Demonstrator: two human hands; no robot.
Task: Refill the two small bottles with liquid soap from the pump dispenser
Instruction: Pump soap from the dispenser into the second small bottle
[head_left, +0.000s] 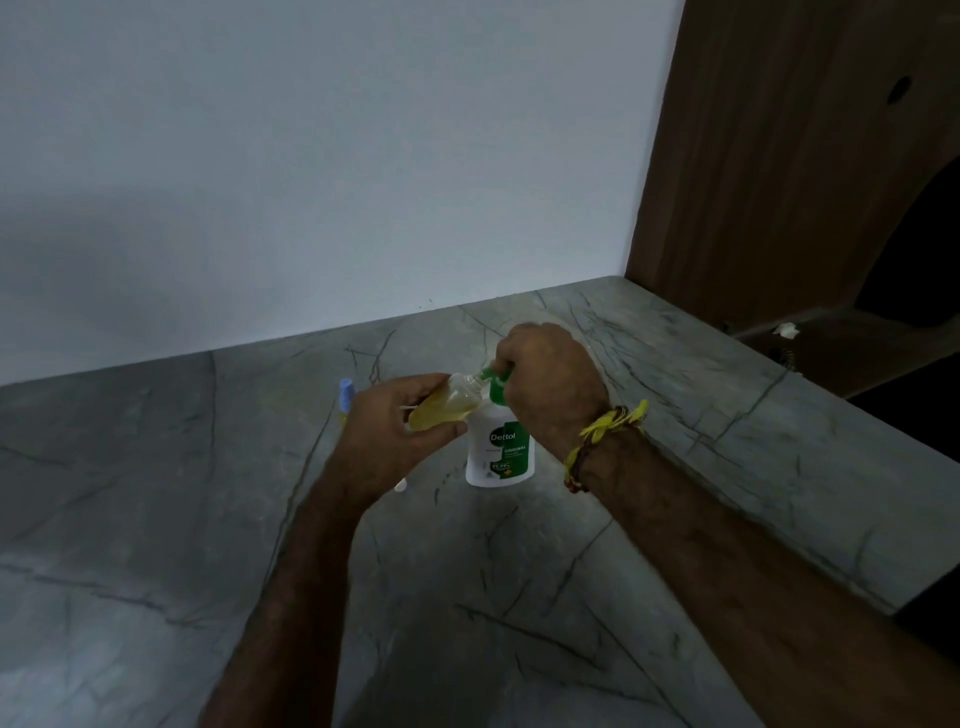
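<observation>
- Both forearms reach in from the bottom edge, nearest the camera, and meet over a grey veined stone counter (156, 519).
- Left hand (387, 434) grasps 1 small clear bottle (447, 404), fingers and thumb curled round its body; the bottle is tilted, almost on its side, with its open neck pointing up and right.
- Yellowish liquid fills most of that bottle.
- Its neck sits right at the green spout of the pump dispenser (500, 449); whether they touch I cannot tell.
- Right hand (550, 379) is clenched over the green pump head, covering its top, knuckles toward the camera.
- White dispenser body stands upright on the counter, between and just below the 2 hands, its green label facing the camera.
- Second small bottle (346, 397) with a pale blue cap stands upright on the counter just behind the left hand, mostly hidden by it.
- Yellow and brown thread band (605, 434) wraps the right wrist.
- White wall (311, 156) backs the counter; a brown wooden panel (753, 156) rises at the right.
</observation>
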